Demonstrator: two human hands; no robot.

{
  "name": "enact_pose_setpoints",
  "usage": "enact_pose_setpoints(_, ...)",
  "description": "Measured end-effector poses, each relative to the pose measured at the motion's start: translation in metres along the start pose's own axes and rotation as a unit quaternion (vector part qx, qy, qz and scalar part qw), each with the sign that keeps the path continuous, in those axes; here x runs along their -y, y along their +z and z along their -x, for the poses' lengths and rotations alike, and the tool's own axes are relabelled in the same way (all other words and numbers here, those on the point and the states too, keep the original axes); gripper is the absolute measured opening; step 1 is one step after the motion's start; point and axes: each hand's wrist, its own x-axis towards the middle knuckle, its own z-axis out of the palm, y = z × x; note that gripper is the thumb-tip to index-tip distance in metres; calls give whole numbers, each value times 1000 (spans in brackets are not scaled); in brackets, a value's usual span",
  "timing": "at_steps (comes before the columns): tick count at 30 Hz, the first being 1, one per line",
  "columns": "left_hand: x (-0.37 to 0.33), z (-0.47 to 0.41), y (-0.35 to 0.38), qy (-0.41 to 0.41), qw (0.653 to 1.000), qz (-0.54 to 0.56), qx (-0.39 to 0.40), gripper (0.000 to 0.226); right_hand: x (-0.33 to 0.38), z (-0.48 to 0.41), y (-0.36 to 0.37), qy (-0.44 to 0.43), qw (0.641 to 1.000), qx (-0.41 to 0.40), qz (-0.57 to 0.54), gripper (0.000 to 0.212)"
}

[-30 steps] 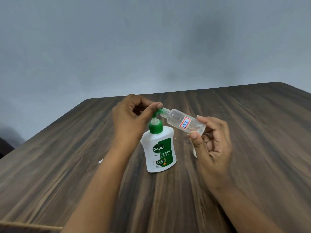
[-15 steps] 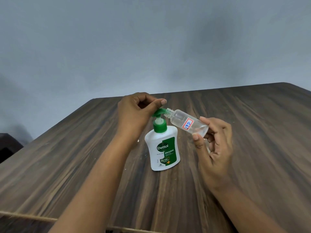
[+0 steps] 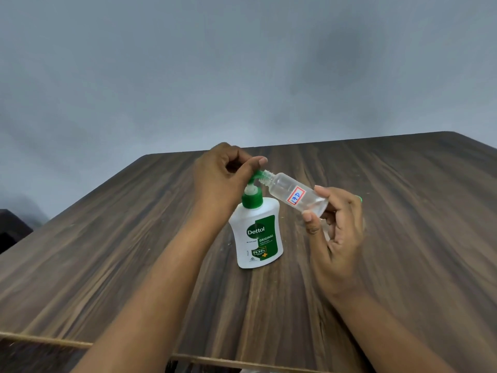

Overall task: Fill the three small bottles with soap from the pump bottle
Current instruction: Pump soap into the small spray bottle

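Pump bottle [image 3: 256,235]: white, opaque, green "Dettol Original" label, stood upright on the wooden table [image 3: 403,251] near its middle. Fill level could not be read through the wall.

Small bottle [image 3: 285,188]: clear plastic, uncapped, held off the table and tilted, open neck up and to the left, base down and to the right. It carried a white label [image 3: 295,198] with a red border and blue handwriting. The neck met the tip of the green spout. Whether soap was inside could not be told; the walls looked clear throughout.

Left hand [image 3: 223,179]: fingers curled in over the green pump head [image 3: 252,197], thumb stretched along the top of the spout towards the small bottle's neck. The hand sat on top of the pump, above the bottle's left shoulder.

Right hand [image 3: 336,230]: narrow pinch on the small bottle's base end, thumb tip below and fingertips above, remaining fingers loosely bent. It was just right of the pump bottle and clear of it.

A pale translucent shape showed behind the right hand's fingers; it was too hidden to identify.
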Motion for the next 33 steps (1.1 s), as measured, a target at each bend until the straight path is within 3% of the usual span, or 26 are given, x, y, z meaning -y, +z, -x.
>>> enact_pose_setpoints(8,16,12,8,7,999,32,-25,23,2,1,-1,1,1000,-6,12,31)
enact_pose_setpoints(15,3,1,1,15,1000,14,-2,19,10,0,-1,-22,999,-2,31,35)
enact_pose_setpoints(22,25,13,11,6,996,80,-46,31,8,0,-1,8,999,-5,39,30)
enact_pose_setpoints(30,8,-2,2,7,999,31,5,21,12,-1,-1,-8,999,2,49,29)
enact_pose_setpoints(33,15,5,6,-3,998,69,-5,21,9,-1,0,2,999,-5,47,30)
